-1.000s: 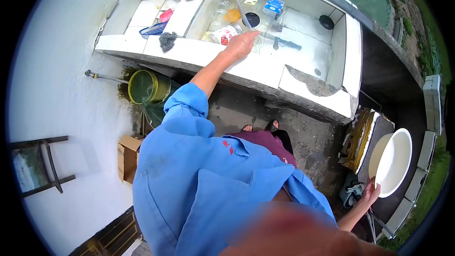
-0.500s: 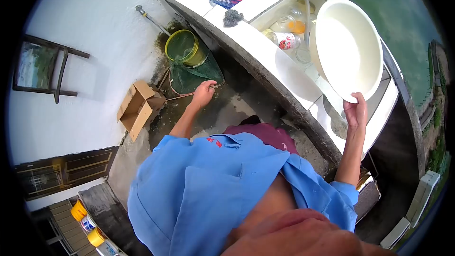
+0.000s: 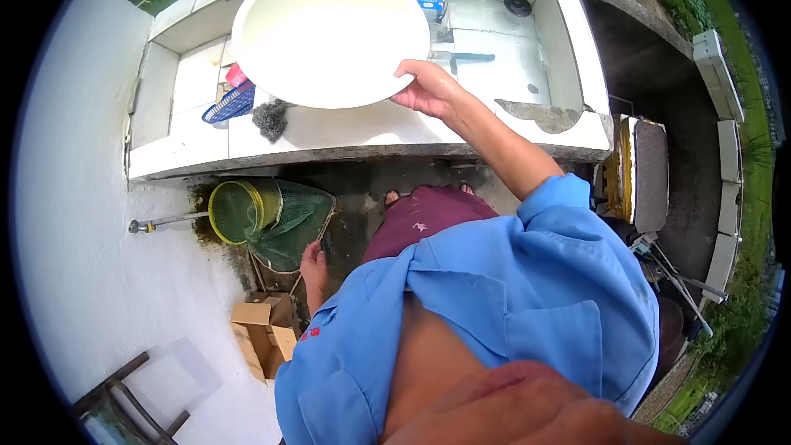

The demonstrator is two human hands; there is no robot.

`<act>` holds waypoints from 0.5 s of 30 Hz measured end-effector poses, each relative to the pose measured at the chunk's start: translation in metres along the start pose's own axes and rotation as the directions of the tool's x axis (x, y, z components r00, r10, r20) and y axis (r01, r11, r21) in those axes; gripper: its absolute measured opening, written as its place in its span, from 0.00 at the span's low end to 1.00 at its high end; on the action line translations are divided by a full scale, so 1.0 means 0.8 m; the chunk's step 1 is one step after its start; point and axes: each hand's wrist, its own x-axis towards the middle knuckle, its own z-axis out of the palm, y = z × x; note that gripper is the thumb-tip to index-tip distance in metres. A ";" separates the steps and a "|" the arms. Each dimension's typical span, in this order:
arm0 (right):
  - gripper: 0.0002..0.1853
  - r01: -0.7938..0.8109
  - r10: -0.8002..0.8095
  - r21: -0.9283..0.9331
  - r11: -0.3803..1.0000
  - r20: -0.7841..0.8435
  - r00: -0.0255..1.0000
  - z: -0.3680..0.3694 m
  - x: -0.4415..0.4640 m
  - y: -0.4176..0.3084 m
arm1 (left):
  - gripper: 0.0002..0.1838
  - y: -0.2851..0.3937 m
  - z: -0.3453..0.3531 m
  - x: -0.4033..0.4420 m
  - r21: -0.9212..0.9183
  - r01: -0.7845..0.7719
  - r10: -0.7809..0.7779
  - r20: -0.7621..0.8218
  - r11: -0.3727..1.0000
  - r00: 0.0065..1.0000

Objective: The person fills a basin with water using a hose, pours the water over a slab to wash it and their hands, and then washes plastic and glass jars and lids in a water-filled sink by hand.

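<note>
My right hand (image 3: pixel 428 89) grips a large white plastic basin (image 3: pixel 329 37) by its near right rim, thumb over the edge. The basin is held over the tiled sink counter (image 3: pixel 362 133), its pale inside facing me, and hides part of the sink. Low on the left, my left hand (image 3: pixel 313 265) hangs beside the rim of a green mesh net (image 3: pixel 292 231), fingers loosely extended and seemingly holding nothing. That net drapes from a yellow bucket (image 3: pixel 245 211) by the wall.
Left of the basin lie a dark scouring pad (image 3: pixel 269 119), a blue plastic basket (image 3: pixel 231 104) and a pink item (image 3: pixel 236 75). To its right are a blue box (image 3: pixel 430 2), a blue-handled tool (image 3: pixel 474 57) and a black round lid (image 3: pixel 517 5). A cardboard box (image 3: pixel 265 331) sits below.
My view has turned towards the counter. The basin has moved left over the sink part where jars showed, uncovering the right-hand compartment. My left hand has lowered beside the net.
</note>
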 end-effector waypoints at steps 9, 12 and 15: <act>0.16 0.449 -0.468 -0.166 0.878 -0.498 0.730 -0.115 -0.086 -0.064 | 0.16 0.004 -0.057 0.095 0.206 -0.120 0.089 0.157 0.971 0.984; 0.17 0.525 -0.562 -0.261 0.810 -0.599 0.570 -0.175 -0.134 -0.090 | 0.21 -0.091 -0.052 0.126 0.100 -0.028 0.007 0.208 0.995 0.978; 0.18 0.536 -0.549 -0.263 0.802 -0.677 0.490 -0.229 -0.181 -0.102 | 0.24 -0.089 -0.036 0.078 -0.020 0.147 -0.139 0.215 0.989 0.967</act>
